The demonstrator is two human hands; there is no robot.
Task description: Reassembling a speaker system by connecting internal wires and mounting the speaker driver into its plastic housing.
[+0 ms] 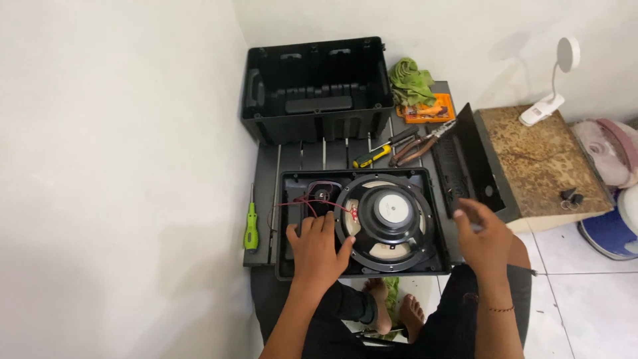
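A black speaker panel (425, 176) lies flat in front of me, with a large round speaker driver (389, 223) mounted in it, magnet side up. Thin red wires (306, 201) run from a small part at the panel's left to the driver. My left hand (319, 246) rests palm down on the panel's left part, fingers spread, thumb against the driver's rim. My right hand (482, 233) hovers at the panel's right edge with its fingers loosely apart, holding nothing that I can see.
An empty black plastic cabinet shell (316, 86) stands behind against the wall corner. A green screwdriver (251, 226) lies left of the panel. Yellow-handled screwdriver (373, 156), pliers (415, 147), green cloth (411, 81), orange pack (428, 108) behind. A low stone-topped block (538, 156) with a white lamp (551, 100) stands right.
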